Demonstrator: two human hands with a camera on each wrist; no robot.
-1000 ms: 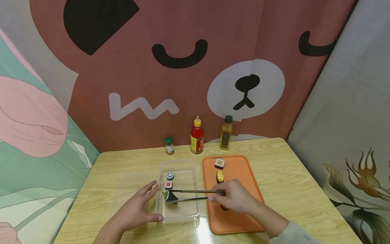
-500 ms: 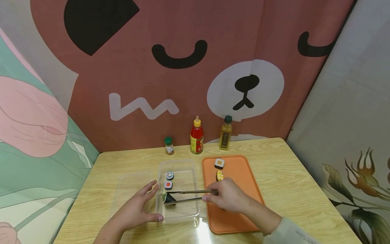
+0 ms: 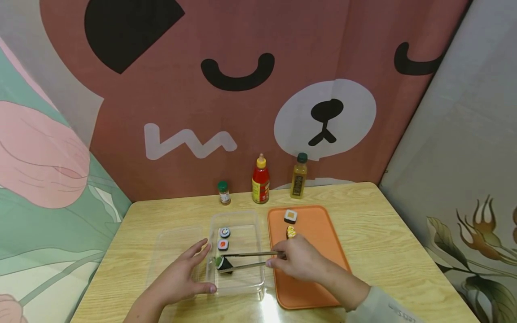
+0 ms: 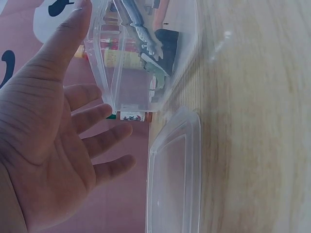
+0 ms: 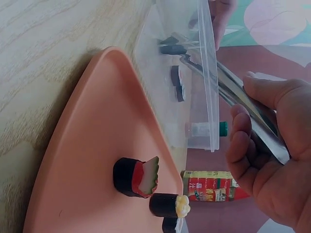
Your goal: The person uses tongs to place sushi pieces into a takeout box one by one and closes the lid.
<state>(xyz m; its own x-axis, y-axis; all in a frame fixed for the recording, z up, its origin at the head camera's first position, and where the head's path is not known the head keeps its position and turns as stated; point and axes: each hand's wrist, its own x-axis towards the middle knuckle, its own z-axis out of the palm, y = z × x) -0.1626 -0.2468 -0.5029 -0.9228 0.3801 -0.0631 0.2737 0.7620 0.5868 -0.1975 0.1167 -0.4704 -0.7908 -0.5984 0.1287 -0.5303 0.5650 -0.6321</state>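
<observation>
My right hand (image 3: pixel 300 260) grips metal tongs (image 3: pixel 254 254), reaching left into a clear plastic container (image 3: pixel 244 237). Between the tong tips, low in the container, lies a black cone-shaped sushi hand roll (image 3: pixel 225 265) with green at its wide end. Two round sushi rolls (image 3: pixel 223 244) sit behind it. My left hand (image 3: pixel 181 278) is spread at the container's left side, thumb by the near corner, fingers relaxed. On the orange tray (image 3: pixel 323 251) under my right hand stand a white roll (image 3: pixel 290 216), a corn-topped sushi (image 3: pixel 291 232) and a red-and-green-topped sushi (image 5: pixel 135 177).
A clear lid (image 4: pixel 175 170) lies on the table left of the container, partly behind my left hand. Along the back edge stand a green-capped spice jar (image 3: pixel 224 194), a red sauce bottle (image 3: pixel 260 181) and a green-capped oil bottle (image 3: pixel 299 177). A printed curtain hangs behind.
My right hand and the tongs have moved slightly left and down, lowering the hand roll in the container. The tong tips stand a little wider around it. My left hand has stayed put.
</observation>
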